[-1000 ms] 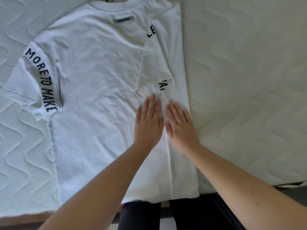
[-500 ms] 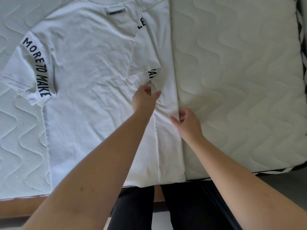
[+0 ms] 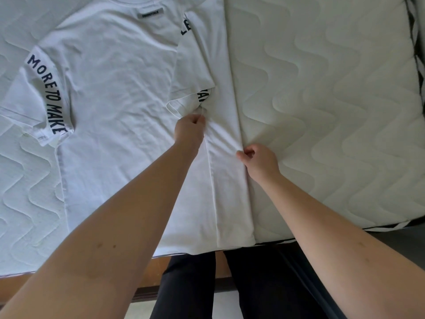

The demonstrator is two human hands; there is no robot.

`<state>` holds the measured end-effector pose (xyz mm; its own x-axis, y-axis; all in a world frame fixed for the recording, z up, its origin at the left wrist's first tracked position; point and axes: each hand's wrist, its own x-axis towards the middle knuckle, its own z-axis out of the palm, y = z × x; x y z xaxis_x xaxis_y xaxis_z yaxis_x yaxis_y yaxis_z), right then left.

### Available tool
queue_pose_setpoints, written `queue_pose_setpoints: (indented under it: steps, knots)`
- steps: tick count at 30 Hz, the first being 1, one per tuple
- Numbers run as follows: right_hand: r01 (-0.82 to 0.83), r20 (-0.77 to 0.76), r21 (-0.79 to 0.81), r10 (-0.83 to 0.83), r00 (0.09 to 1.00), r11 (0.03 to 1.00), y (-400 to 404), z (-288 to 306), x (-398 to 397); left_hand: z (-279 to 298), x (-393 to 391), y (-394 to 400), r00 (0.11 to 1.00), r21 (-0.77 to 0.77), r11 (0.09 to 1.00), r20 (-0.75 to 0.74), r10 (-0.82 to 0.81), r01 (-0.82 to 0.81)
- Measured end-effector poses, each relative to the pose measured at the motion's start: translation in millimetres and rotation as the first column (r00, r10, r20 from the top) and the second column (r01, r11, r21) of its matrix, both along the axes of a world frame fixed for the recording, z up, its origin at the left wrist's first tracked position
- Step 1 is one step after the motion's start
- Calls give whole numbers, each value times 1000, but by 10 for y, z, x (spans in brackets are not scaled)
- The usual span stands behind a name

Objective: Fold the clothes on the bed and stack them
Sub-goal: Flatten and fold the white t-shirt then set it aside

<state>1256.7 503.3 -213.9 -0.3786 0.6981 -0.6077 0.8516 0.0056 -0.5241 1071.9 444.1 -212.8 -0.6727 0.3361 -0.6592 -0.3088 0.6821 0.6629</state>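
Observation:
A white T-shirt (image 3: 115, 93) with dark lettering on its sleeves lies flat on the bed, collar away from me. Its right side is folded inward over the body, with the right sleeve lying on top. My left hand (image 3: 189, 130) pinches the cloth at the cuff of that folded sleeve near the shirt's middle. My right hand (image 3: 257, 157) pinches the folded right edge of the shirt a little lower. The left sleeve (image 3: 43, 97) is spread out flat.
The quilted white mattress (image 3: 322, 111) extends to the right of the shirt and to its left. The bed's near edge and wooden frame (image 3: 158, 265) run along the bottom, with my dark-trousered legs below. A dark patterned edge shows at the far right.
Both hands lay flat on the folded part a second ago. They have since closed into pinches on the cloth, the left at the sleeve cuff, the right at the folded edge.

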Motion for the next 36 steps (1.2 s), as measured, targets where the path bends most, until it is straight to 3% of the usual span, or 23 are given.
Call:
queue_pose_setpoints:
  steps: [6,13,19,24,28,31,33,36]
  knots:
    - [-11,25,-3,11,1000,1000,5,18,-51,18,-16,43,994,-43,995,-50,-97,94]
    - [-24,31,-12,25,999,1000,3,25,-48,-15,-47,1,917,-156,935,-198,-345,318]
    - [-38,31,-13,38,999,999,15,11,-26,25,-103,1,970,-64,969,-25,-240,238]
    - [-54,38,22,53,998,998,-12,18,-12,11,-97,72,915,-98,961,-295,-275,257]
    - [-46,31,24,45,998,999,-5,19,7,-20,-128,135,902,-130,958,-324,-284,255]
    - [-54,34,21,54,998,998,6,33,8,4,-136,149,950,-116,975,-228,-214,191]
    - [-62,34,29,61,998,998,1,54,-1,12,-134,137,994,-27,997,-68,-80,79]
    - [-69,61,27,67,996,997,-53,87,1,40,-118,65,998,42,999,67,16,-19]
